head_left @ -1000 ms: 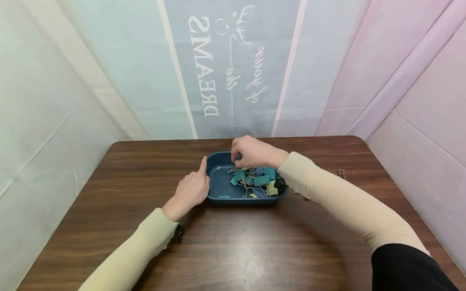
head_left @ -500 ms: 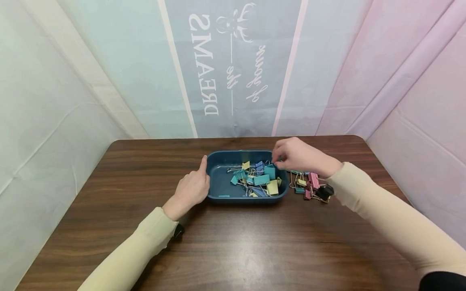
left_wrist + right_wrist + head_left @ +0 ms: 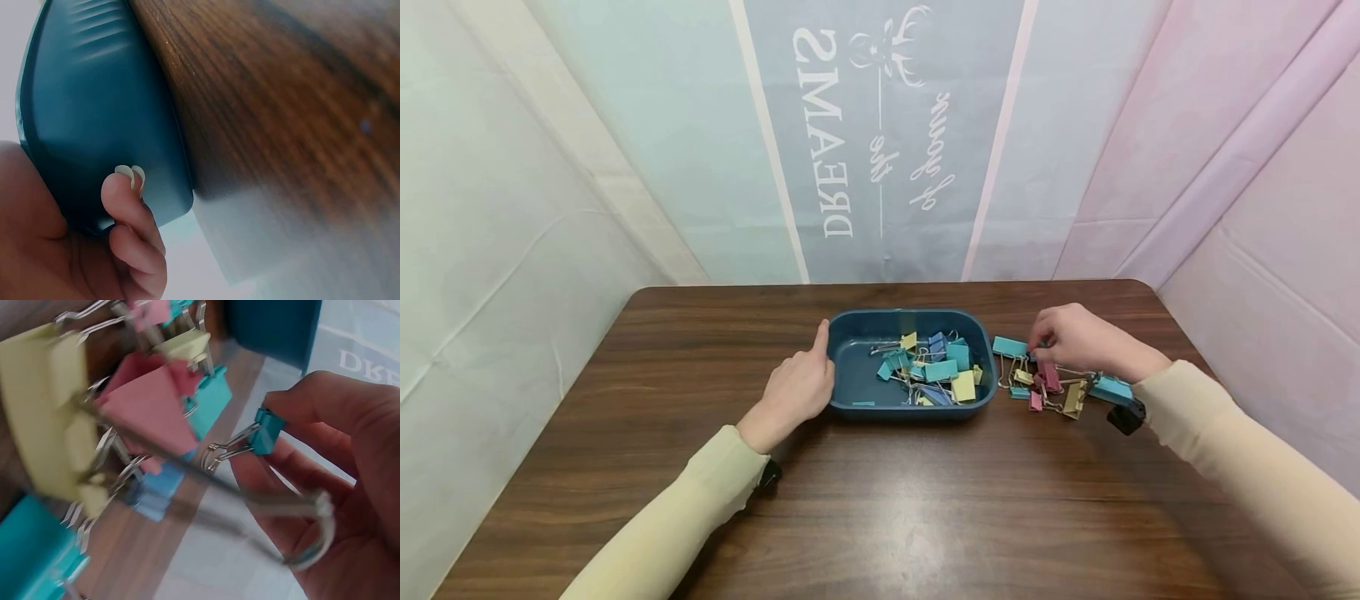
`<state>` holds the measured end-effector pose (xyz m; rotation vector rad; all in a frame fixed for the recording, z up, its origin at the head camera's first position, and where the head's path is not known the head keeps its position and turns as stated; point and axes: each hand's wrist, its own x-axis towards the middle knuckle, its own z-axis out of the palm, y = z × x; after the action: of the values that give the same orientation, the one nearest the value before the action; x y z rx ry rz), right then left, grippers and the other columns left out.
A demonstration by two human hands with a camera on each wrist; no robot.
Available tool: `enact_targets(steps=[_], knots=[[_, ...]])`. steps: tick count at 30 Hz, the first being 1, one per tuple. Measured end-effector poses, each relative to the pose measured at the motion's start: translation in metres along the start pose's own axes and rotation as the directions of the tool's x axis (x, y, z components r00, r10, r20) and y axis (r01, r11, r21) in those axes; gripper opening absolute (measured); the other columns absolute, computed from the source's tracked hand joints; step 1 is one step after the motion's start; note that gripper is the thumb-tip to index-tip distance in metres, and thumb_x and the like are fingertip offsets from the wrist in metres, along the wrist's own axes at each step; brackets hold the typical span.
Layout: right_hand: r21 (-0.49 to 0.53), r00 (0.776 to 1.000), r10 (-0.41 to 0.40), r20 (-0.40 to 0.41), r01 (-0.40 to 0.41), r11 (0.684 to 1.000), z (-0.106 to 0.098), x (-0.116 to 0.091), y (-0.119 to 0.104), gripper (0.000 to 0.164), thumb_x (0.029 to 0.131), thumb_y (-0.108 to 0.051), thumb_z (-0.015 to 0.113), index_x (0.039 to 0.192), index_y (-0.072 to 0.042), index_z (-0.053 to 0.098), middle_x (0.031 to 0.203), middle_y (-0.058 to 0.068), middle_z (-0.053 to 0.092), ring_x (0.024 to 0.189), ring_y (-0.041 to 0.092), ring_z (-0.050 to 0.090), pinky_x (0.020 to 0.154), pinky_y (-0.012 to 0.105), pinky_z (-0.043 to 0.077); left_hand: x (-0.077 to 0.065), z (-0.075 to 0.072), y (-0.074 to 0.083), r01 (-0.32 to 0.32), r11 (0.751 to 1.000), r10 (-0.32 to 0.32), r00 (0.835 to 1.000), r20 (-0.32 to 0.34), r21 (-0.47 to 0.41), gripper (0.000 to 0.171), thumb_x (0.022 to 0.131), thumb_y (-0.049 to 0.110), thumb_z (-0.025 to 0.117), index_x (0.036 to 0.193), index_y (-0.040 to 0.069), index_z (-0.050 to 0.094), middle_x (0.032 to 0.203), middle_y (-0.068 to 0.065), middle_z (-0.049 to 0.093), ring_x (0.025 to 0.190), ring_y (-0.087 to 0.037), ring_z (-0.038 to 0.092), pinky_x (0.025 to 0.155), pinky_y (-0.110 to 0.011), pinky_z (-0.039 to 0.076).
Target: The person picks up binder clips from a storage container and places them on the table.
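Note:
A dark teal tray sits on the table with several binder clips inside, mostly teal, blue and yellow. My left hand holds the tray's left end, index finger stretched along the rim. In the left wrist view, its other fingers curl against the tray's outer wall. My right hand is over a loose pile of clips right of the tray. In the right wrist view it pinches a small teal binder clip between thumb and fingertips, its wire handles pointing away from the palm.
The pile beside the tray has a long teal clip, pink clips, a yellow clip and another teal clip by the right wrist. A printed cloth hangs behind the wooden table.
My right hand has moved right, from over the tray to the clip pile beside it, uncovering the clips in the tray. My left hand has stayed at the tray's left end.

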<state>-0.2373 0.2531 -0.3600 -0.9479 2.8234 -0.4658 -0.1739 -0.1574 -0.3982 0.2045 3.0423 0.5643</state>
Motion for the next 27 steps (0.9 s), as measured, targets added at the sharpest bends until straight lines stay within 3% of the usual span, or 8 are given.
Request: enact_targets(steps=[8,12,22,27], knots=[[0.037,0.996,0.046,0.073,-0.049,0.998,0.003,-0.014,0.012,0.023,0.085,0.001,0.066,0.080,-0.019,0.075,0.090,-0.004,0.064,0.076,0.011,0.060,0.063,0.034,0.050,0.001,0.001,0.001,-0.009,1.000,0.009,1.000,-0.011,0.000,0.062,0.103,0.015,0.039,0.159,0.003,0.014,0.048,-0.003,0.047,0.035,-0.015,0.032,0.036,-0.027,0.023],[0.041,0.994,0.056,0.096,-0.060,0.997,0.004,-0.018,0.015,0.021,0.084,0.002,0.068,0.081,-0.017,0.075,0.087,-0.005,0.065,0.076,0.010,0.061,0.063,0.033,0.051,0.001,0.001,0.001,-0.010,1.000,0.010,1.000,-0.013,-0.004,0.062,0.103,0.015,0.040,0.159,0.002,0.014,0.048,-0.003,0.047,0.035,-0.015,0.033,0.036,-0.027,0.024],[0.047,0.994,0.071,0.088,-0.075,0.996,-0.006,-0.017,0.013,0.012,0.090,-0.006,0.070,0.089,-0.016,0.076,0.089,-0.005,0.067,0.076,0.009,0.060,0.064,0.033,0.051,0.001,0.001,0.002,-0.015,1.000,0.015,1.000,-0.016,-0.006,0.062,0.103,0.014,0.039,0.159,0.002,0.014,0.047,-0.003,0.046,0.035,-0.015,0.032,0.035,-0.027,0.023],[0.031,0.998,0.012,0.059,-0.014,0.999,-0.014,-0.005,0.005,0.008,0.092,-0.009,0.070,0.094,-0.014,0.076,0.092,-0.006,0.068,0.075,0.009,0.059,0.067,0.034,0.052,-0.001,0.000,0.001,-0.003,1.000,0.003,1.000,-0.007,-0.012,0.063,0.103,0.015,0.040,0.159,0.003,0.014,0.047,-0.003,0.045,0.035,-0.015,0.032,0.036,-0.027,0.022]])
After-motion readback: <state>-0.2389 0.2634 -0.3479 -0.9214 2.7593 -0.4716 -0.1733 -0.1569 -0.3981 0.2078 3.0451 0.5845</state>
